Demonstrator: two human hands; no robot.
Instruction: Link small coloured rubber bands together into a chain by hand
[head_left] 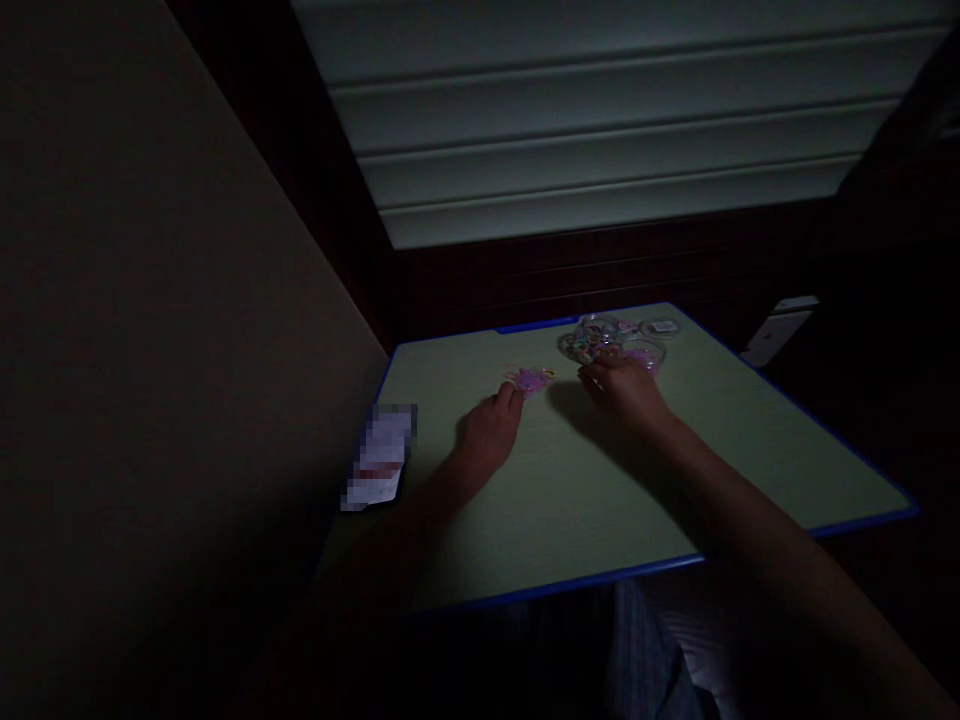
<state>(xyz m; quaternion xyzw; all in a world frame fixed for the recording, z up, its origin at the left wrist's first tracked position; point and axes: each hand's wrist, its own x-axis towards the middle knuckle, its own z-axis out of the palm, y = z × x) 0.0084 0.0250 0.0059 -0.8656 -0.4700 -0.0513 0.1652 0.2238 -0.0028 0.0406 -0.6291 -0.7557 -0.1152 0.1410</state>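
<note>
On the pale, matt, blue-edged table point(525, 510): left hand point(491, 428), fingers curled and fingertips drawn close at the near side of a small pink pile point(531, 380); right hand point(626, 390), fingers bent downward beside a multicoloured heap point(579, 347) and a clear dish point(663, 352) of pink pieces. Whether pinching anything in either, too dark to tell. Probably best worked with light fingertips, few pieces at once, without scattering the loose edges. Materials: thin, seemingly loop-like pieces in the pile; rounded, transparent, glossy walls on the dish.
</note>
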